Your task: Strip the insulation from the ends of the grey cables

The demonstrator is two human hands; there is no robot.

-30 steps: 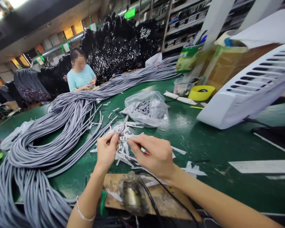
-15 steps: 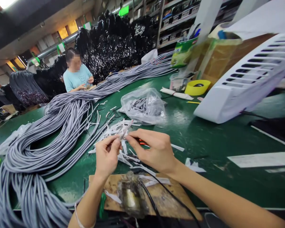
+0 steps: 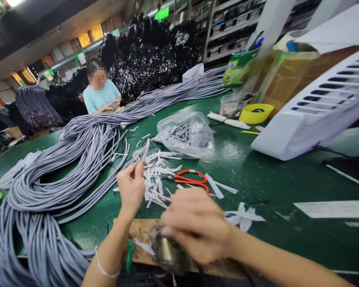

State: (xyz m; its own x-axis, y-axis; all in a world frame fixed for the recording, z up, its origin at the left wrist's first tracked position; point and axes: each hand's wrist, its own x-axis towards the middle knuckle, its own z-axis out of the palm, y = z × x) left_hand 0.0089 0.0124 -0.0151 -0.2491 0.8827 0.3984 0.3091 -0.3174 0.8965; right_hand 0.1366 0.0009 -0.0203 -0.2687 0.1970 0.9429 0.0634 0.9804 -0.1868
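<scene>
My left hand [image 3: 132, 185] is closed in a pinch around a pale, pinkish strand [image 3: 146, 146] with thin wisps about it; whether it belongs to a grey cable I cannot make out. Just beyond lie white paper-like strips [image 3: 157, 171] in a loose heap. My right hand [image 3: 197, 223] is blurred by motion, low over a wooden board [image 3: 140, 231] and beside a brassy metal pot-like device [image 3: 167, 251]. Its fingers are smeared, and anything in them is hidden. Scissors with red handles [image 3: 193, 177] lie between the hands and a clear bag of small grey pieces [image 3: 185, 135].
A thick bundle of grey cables [image 3: 48, 179] loops along the left side of the green table [image 3: 236, 175]. At right stand a white slotted housing [image 3: 311, 115], a yellow tape roll [image 3: 256, 113] and a cardboard box [image 3: 283, 85]. A person in light blue [image 3: 101, 95] sits across.
My right hand has left the pinch beside my left and moved down toward the metal device. The red scissors now show fully. My left hand still pinches the strand.
</scene>
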